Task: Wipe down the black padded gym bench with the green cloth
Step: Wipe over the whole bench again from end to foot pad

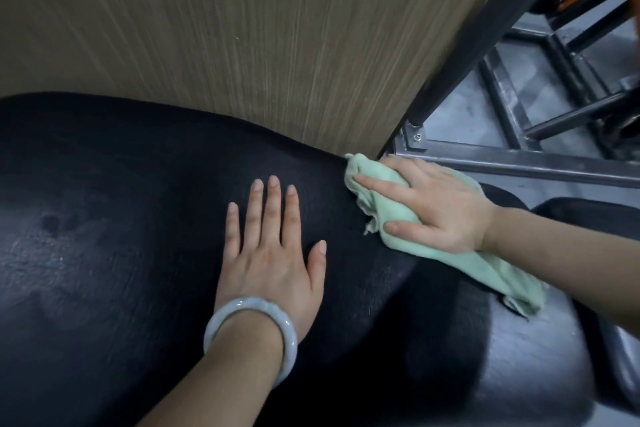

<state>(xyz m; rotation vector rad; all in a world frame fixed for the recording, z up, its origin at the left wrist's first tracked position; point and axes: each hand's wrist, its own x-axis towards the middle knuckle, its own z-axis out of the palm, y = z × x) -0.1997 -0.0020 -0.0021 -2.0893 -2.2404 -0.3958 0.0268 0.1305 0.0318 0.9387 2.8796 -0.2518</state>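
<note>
The black padded bench (121, 218) fills the lower left of the view, its surface worn and scuffed. My left hand (273, 253) lies flat on the pad with straight fingers, a pale bangle on the wrist. My right hand (436, 204) presses the crumpled green cloth (391, 215) against the bench's far right edge, fingers spread over it. A tail of the cloth hangs off the pad under my right forearm.
A wood-grain panel (259, 28) stands right behind the bench. A grey metal frame (519, 163) with bars and a bolted foot sits on the grey floor at the right. Another black pad (595, 215) shows at the right edge.
</note>
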